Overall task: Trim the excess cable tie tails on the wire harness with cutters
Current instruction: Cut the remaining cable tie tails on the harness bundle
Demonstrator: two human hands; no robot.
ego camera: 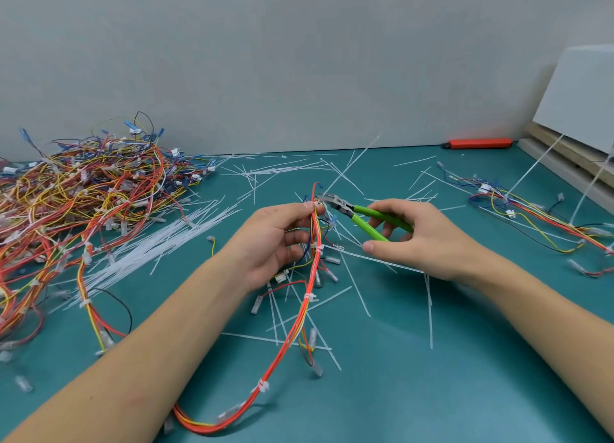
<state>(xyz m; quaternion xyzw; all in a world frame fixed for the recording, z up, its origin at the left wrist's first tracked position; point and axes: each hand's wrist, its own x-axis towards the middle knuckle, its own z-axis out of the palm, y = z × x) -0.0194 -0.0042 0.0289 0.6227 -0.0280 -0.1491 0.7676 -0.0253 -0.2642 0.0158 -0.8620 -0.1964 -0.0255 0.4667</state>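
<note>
We see the left hand (277, 243) pinching the wire harness (300, 313) near its upper end, thumb and fingers curled round the orange and yellow wires, which trail down toward the near table edge. The right hand (417, 240) grips the green-handled cutters (360, 215), their tip just beside the left fingertips at the harness top. Cut tie tails (357, 286) litter the green table (432, 376).

Cutters (335, 203) tip hidden among wires; harness pile (83, 203) cut off at left edge
</note>
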